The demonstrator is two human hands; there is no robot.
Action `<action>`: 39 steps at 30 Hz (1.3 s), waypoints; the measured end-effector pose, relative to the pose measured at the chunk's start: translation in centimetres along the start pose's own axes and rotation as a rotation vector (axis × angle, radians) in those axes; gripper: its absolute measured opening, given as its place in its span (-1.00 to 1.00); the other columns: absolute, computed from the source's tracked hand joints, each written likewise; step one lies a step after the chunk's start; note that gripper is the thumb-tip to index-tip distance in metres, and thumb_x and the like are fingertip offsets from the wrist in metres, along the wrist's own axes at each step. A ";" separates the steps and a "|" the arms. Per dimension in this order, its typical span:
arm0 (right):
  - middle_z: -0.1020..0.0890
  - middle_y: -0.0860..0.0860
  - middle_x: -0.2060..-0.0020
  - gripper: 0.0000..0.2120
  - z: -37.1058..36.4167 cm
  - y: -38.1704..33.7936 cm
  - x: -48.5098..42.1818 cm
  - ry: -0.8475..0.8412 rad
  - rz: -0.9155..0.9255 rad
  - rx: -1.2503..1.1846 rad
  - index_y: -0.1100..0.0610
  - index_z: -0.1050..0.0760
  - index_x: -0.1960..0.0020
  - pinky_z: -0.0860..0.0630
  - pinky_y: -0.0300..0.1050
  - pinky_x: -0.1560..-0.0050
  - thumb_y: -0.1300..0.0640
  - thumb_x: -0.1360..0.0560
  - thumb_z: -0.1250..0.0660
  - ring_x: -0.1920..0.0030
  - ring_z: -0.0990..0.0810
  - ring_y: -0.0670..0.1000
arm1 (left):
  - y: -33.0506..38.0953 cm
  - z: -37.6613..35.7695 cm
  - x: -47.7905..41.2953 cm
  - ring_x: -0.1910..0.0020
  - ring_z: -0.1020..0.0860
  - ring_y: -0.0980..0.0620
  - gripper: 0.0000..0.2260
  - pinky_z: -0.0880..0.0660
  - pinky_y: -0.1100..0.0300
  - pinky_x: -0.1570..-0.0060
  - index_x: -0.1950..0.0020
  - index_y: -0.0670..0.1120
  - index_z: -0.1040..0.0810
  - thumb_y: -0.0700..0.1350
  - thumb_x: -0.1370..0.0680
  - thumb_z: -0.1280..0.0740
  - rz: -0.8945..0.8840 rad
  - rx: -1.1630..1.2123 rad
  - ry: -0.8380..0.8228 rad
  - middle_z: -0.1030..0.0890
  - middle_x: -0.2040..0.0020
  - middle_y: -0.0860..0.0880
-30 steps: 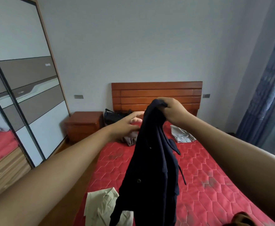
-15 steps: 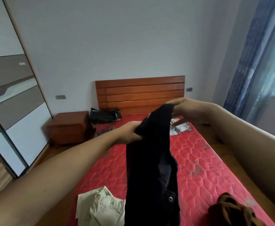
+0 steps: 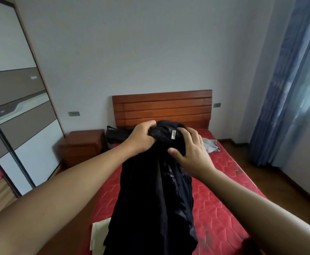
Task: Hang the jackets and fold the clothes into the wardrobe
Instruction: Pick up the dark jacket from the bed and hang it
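A dark navy jacket [image 3: 154,196] hangs in the air in front of me over the red bed [image 3: 229,181], its shiny lining and a white label showing at the top. My left hand [image 3: 141,138] grips the bunched collar from the left. My right hand [image 3: 191,150] holds the top of the jacket from the right, thumb pressed into the cloth and fingers curled over it. The wardrobe [image 3: 12,111] with sliding panelled doors stands at the far left.
A cream garment [image 3: 99,234] lies at the bed's near left corner and a pale grey one [image 3: 212,145] near the headboard [image 3: 162,107]. A black bag [image 3: 116,135] sits beside the wooden nightstand [image 3: 82,144]. Blue curtains [image 3: 286,85] hang at the right.
Both hands have come together at the top of the jacket, which turned so its lining and label face me. My view has swung slightly left, and the brown garment has dropped out of sight.
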State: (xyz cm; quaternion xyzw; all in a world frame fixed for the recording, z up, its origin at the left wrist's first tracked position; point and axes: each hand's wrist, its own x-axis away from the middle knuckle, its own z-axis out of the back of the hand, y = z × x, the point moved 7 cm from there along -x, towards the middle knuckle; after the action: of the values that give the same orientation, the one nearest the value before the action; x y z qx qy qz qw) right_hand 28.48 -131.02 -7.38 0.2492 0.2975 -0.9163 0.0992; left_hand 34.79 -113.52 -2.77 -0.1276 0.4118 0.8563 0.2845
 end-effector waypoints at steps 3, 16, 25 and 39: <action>-0.31 -0.05 -0.48 0.03 -2.7 0.6 0.8 -0.016 -0.059 -0.257 -0.21 0.13 -0.63 -0.36 -0.10 -0.31 -0.06 -0.44 -0.53 -0.44 -0.31 -0.07 | 0.6 1.3 0.5 0.33 -0.37 0.13 -0.87 -0.33 0.12 0.27 0.25 -0.14 -0.37 -0.23 -0.44 -0.31 -0.028 0.057 0.029 -0.43 0.34 0.03; -0.67 -0.12 0.22 -0.89 -8.7 -3.8 -5.3 -0.011 -0.305 -0.791 0.09 -0.59 0.04 -0.48 -0.20 0.20 0.23 -0.56 -0.30 0.22 -0.56 -0.20 | -0.4 7.1 2.2 0.22 -0.42 0.10 -0.51 -0.45 0.12 0.13 -0.06 -0.02 -0.27 -0.02 -0.40 -0.56 0.113 -0.043 0.012 -0.42 0.15 0.07; -0.57 0.06 0.28 -0.93 0.5 -2.7 -10.5 0.169 -0.051 -0.277 0.15 -0.41 0.07 -0.39 0.00 0.26 0.17 -0.54 -0.27 0.24 -0.51 0.14 | -4.1 11.6 4.4 -0.02 -0.61 -0.03 -0.57 -0.57 0.03 0.00 -0.25 0.25 -0.34 -0.10 -0.50 -0.41 0.185 -0.562 -0.110 -0.63 -0.12 0.02; -0.57 -0.04 0.15 -0.33 1.0 0.0 -10.1 -0.152 0.633 0.834 0.01 -0.09 -0.46 -0.41 -0.13 0.25 0.15 -0.51 -0.41 0.13 -0.54 0.05 | -7.7 16.8 4.5 -0.06 -0.52 -0.08 -0.61 -0.53 -0.04 0.18 -0.16 0.12 -0.42 -0.33 -0.49 -0.24 0.046 -1.014 -0.013 -0.50 -0.12 0.07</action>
State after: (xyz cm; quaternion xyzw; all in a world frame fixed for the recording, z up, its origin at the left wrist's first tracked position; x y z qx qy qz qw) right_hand 36.76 -131.27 -1.49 0.2779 -0.1900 -0.8975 0.2849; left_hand 36.03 -94.87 0.91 -0.2354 -0.0549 0.9553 0.1704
